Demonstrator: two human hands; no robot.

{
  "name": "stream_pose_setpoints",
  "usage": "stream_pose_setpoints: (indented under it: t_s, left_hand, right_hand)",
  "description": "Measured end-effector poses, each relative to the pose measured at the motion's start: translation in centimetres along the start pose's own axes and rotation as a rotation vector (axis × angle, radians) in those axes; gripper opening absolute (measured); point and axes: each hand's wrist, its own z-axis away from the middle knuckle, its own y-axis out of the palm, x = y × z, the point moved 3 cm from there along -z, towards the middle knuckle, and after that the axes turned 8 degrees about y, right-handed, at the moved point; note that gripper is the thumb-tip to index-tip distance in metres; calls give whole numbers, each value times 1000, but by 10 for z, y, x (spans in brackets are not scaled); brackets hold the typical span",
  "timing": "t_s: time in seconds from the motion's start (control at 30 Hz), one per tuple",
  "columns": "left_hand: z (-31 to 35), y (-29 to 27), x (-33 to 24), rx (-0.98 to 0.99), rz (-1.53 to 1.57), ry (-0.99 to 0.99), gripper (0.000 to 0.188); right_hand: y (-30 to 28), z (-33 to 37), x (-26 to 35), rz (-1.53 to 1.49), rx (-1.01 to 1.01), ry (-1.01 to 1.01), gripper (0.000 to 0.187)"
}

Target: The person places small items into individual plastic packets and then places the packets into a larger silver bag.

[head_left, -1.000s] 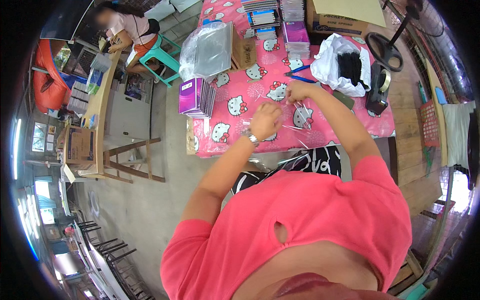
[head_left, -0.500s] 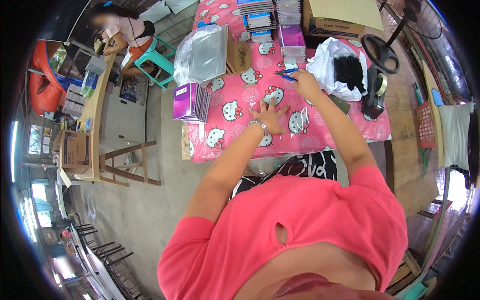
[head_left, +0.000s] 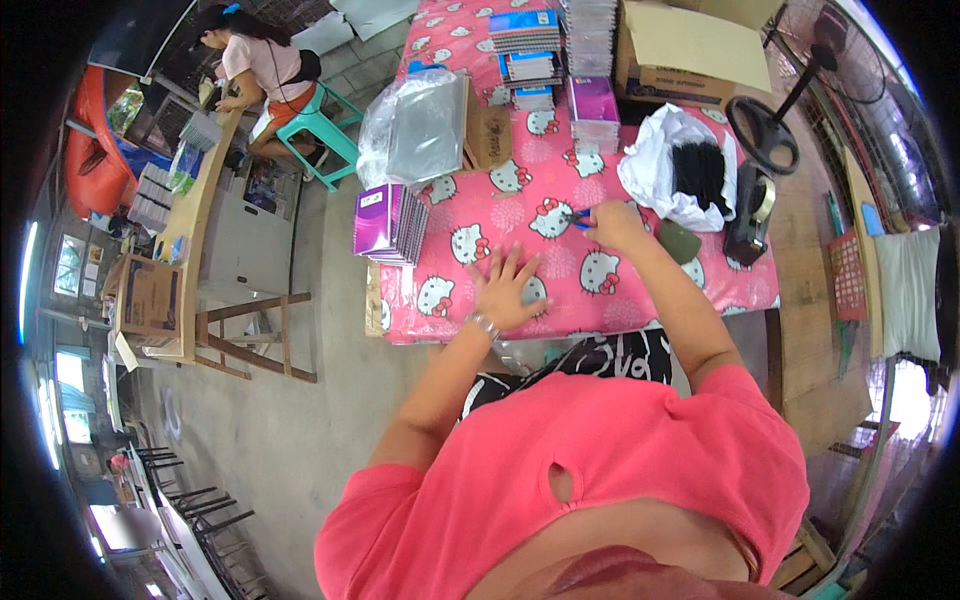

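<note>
My left hand lies flat on the pink cartoon-cat table cover, fingers spread, holding nothing. To the right and a little farther off, my right hand is closed around a small blue-handled tool that looks like pliers. Its dark metal jaws point left, just above the cover. Most of the handles are hidden in my palm. Left of my left hand stands a stack of purple spiral notebooks. Beyond it lies a pile of clear plastic sheets next to brown cardboard.
At the far side are stacked blue notebooks, purple notebooks and an open cardboard box. On the right are a white bag of black spiral coils, a tape dispenser and a dark green piece. Another person sits at the far left bench.
My left hand has slid left and nearer across the cover. My right hand has come nearer with the blue-handled tool, whose handles show less now. The whole view has shifted slightly.
</note>
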Motion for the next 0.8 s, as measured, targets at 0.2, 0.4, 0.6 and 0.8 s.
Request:
stream_pose_setpoints:
  t_s: [0.2, 0.4, 0.6, 0.8]
  left_hand:
    - [41, -2, 17, -82, -64, -92, 88]
    - [17, -7, 9, -84, 15, -21, 86]
    - [41, -2, 23, -171, 97, -84, 78]
    - [19, -1, 16, -262, 182, 21, 76]
  right_hand:
    - [-73, -161, 55, -814, -431, 70, 38]
    - [-125, -285, -1, -1627, -592, 725, 75]
    - [-129, -312, 60, -1779, -301, 766, 87]
    - [-142, -340, -1, -2584, -447, 323, 63]
